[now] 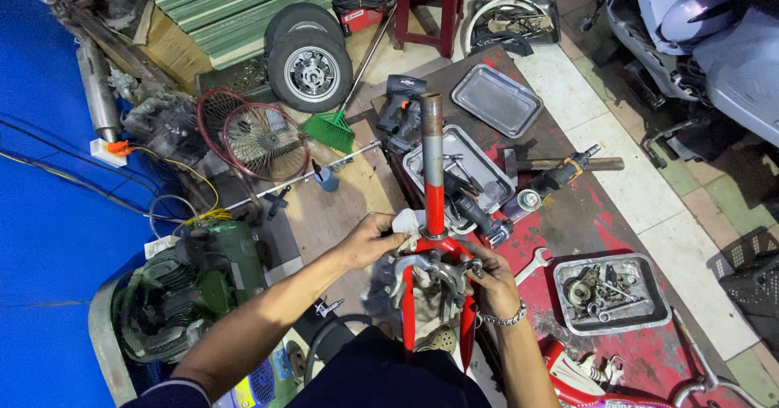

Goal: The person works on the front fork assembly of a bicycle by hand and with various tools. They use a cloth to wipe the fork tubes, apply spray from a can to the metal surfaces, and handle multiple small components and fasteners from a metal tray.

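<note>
A red fork assembly with a grey steering tube (432,173) stands upright between my knees. My left hand (373,240) presses a white rag (406,223) against the base of the tube. My right hand (490,278), with a metal bracelet at the wrist, grips the grey metal bracket (434,268) on the fork crown.
A metal tray with tools (495,177) lies just behind the fork. An empty tray (497,98), a power drill (402,104), a hammer (568,165), a wrench (532,264) and a tray of small parts (610,293) sit on the red-stained board. Wheel, fan guards and compressor at left; scooter at right.
</note>
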